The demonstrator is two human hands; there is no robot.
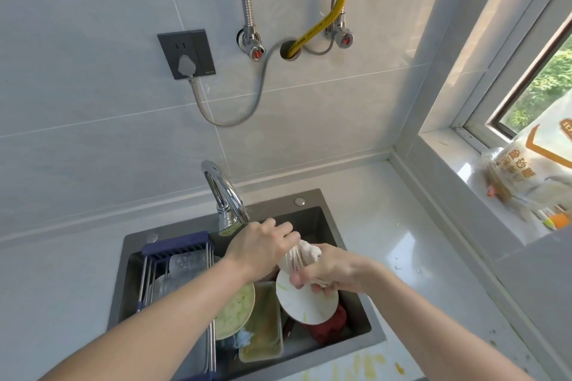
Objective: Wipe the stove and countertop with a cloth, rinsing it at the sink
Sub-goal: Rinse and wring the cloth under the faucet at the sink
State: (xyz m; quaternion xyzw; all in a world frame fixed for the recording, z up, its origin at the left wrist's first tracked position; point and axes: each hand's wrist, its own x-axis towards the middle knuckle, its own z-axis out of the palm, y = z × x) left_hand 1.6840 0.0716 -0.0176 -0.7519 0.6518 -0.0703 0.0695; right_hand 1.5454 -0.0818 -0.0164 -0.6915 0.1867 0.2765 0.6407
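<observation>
A wet white cloth [301, 255] is bunched and twisted between both hands above the dark sink [312, 218]. My left hand [261, 246] grips its upper end just below the chrome faucet [226, 195]. My right hand [332, 269] grips the lower end, fingers curled round it, over a white plate [305, 303]. The white countertop [399, 244] lies to the right of the sink, with yellow smears [368, 363] near its front edge. No stove is in view.
The sink holds a green-smeared plate [236, 309], a dirty rectangular container [263, 325], a red cloth [332, 325] and a blue drying rack [179, 249] with glassware. A food bag [526, 176] sits on the window sill. A socket [185, 54] and valves are on the wall.
</observation>
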